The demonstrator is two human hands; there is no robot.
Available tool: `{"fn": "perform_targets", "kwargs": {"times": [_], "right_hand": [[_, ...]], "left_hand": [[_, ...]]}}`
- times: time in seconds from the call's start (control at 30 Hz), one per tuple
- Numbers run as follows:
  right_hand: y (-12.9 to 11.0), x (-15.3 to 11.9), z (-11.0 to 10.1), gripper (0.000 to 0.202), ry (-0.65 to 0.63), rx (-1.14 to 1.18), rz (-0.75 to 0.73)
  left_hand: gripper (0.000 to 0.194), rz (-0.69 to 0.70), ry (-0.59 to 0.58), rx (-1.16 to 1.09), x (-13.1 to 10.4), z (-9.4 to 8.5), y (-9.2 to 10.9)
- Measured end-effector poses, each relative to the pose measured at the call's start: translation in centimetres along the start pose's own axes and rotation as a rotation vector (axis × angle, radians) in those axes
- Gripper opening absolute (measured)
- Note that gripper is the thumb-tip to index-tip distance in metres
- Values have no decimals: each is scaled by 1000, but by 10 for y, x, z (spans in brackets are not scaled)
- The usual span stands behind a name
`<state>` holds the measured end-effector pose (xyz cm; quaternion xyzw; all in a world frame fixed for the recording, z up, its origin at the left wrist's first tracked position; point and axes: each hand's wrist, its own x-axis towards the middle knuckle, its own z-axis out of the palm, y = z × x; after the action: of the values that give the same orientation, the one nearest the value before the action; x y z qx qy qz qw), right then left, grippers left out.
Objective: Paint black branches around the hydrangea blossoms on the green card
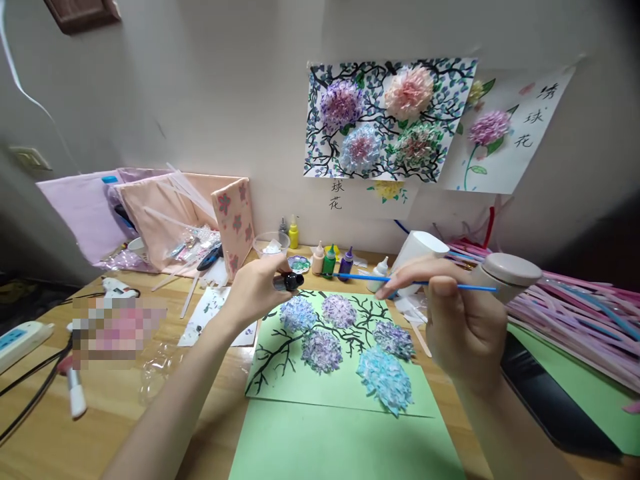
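Note:
My left hand (255, 287) is closed around a small black bottle (289, 282), its end toward me and most of its body hidden. A thin blue paintbrush (367, 278) lies nearly level in my right hand (463, 327), pinched between thumb and fingers, its tip pointing left at the paint bottles. Beneath both hands is a light green sheet (287, 383) with black painted branches and several fluffy flowers in blue, purple and turquoise. The turquoise flower (387, 377) is at its lower right. Another green sheet (345, 443) extends toward me.
Behind the artwork stand green (329, 263), purple (345, 265) and white (380, 273) paint bottles, beside a small paint palette (299, 265). A lidded cup (510, 277) and black phone-like slab (555, 393) are right. Left are a fabric box (233, 230), glue gun (120, 290) and cables.

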<state>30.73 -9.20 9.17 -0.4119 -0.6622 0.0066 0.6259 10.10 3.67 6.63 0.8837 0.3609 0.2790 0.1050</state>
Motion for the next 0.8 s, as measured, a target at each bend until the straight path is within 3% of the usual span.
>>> {"fn": "perform_targets", "kwargs": {"times": [0.2, 0.8], "right_hand": [[4, -4, 4, 32, -195, 4, -7], [-1, -8, 12, 22, -286, -134, -118]], "left_hand": [[18, 3, -25, 47, -2, -3, 4], [18, 58, -73, 124, -4, -5, 6]]}}
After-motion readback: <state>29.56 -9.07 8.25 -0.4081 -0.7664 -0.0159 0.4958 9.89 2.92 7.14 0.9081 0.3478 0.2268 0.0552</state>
